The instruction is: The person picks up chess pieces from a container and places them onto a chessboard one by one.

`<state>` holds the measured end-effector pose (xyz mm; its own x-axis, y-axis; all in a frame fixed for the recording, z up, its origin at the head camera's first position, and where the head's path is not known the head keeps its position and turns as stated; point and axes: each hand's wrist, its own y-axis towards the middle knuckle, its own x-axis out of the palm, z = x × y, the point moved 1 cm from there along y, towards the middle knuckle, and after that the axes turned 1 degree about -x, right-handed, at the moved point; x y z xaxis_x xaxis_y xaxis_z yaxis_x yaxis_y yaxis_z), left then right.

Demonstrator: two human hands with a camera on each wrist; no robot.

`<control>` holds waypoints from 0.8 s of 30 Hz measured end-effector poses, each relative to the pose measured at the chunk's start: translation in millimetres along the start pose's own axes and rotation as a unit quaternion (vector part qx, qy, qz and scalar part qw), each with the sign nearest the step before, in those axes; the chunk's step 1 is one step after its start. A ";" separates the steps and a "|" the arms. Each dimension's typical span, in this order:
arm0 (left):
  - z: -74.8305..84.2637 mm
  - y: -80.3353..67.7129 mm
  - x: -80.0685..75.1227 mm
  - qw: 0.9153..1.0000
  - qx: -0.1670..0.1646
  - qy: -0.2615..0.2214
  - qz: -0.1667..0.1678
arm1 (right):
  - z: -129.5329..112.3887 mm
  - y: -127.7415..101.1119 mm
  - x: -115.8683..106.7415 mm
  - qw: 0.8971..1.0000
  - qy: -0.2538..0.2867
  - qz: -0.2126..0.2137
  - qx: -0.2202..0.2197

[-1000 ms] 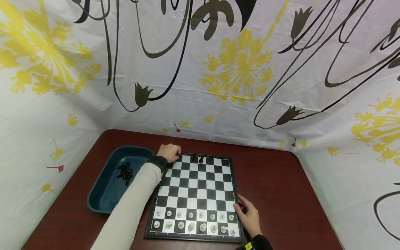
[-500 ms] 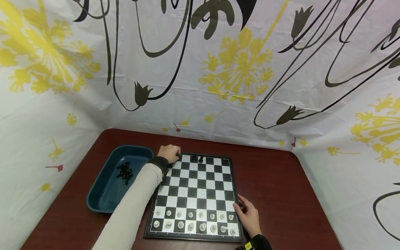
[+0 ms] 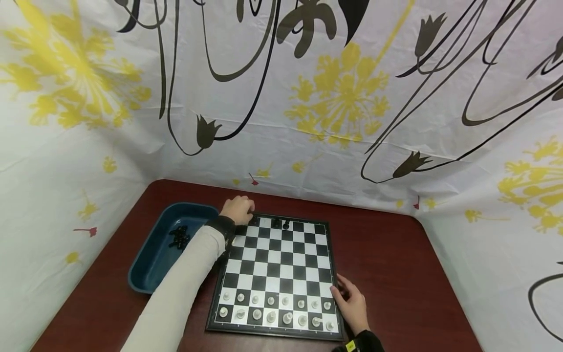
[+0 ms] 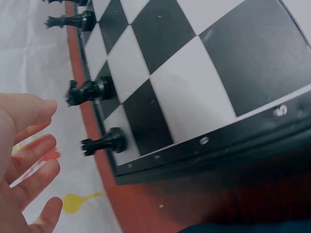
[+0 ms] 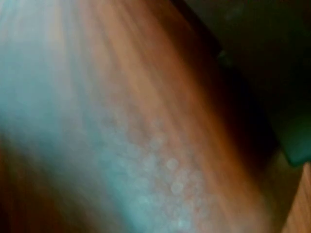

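A black-and-white chessboard (image 3: 274, 256) lies on the table. In the left wrist view, a black rook (image 4: 104, 142) stands on its corner square with a black knight (image 4: 90, 91) beside it. Farther along that edge stands a black piece with a crown-like top (image 4: 73, 21). My left hand (image 3: 238, 210) is just past the far left corner, its fingers (image 4: 36, 177) spread, apart from the pieces and holding nothing. At the board's right edge rests my right hand (image 3: 353, 304), thumb against the rim and fingers loosely bent beside it. The right wrist view is too blurred to show that hand.
White pieces (image 3: 271, 317) stand in two rows on the near side of the board. Left of it, a blue tray (image 3: 145, 271) holds a heap of black pieces (image 3: 179, 237). The red-brown table (image 3: 387, 264) ends at a patterned cloth (image 3: 255, 117).
My left hand has lifted slightly up and away from the far left corner, and a black piece beside it now shows. The right hand stays at the board's edge. The head view has shifted slightly.
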<state>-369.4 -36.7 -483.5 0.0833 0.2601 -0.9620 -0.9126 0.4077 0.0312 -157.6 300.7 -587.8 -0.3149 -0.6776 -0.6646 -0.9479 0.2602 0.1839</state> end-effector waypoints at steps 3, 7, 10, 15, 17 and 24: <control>1.2 -3.0 -10.0 1.000 0.008 0.004 -0.001 | -0.8 0.6 0.4 1.000 0.005 0.008 -0.005; -2.7 -6.2 -21.3 1.000 0.005 0.014 -0.005 | -2.7 1.4 -0.1 1.000 0.010 0.011 -0.008; -9.8 -8.7 -27.5 1.000 0.000 0.023 0.000 | -3.2 1.1 -0.8 1.000 0.013 0.001 0.002; -21.5 -14.2 -37.4 0.999 0.014 0.028 0.029 | -3.2 0.2 -2.3 1.000 0.009 -0.002 0.013; -23.9 -19.3 -43.1 0.999 0.018 0.029 0.032 | -3.5 -0.1 -2.0 1.000 0.006 0.002 0.008; -37.3 -44.5 -63.2 0.999 0.018 0.029 0.022 | -4.7 -2.2 -0.9 1.000 0.003 -0.002 0.015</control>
<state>-349.0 -104.0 -434.3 0.0183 0.2274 -0.9736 -0.8996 0.4286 0.0832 -155.5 297.5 -584.2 -0.3125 -0.6830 -0.6602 -0.9470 0.2781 0.1605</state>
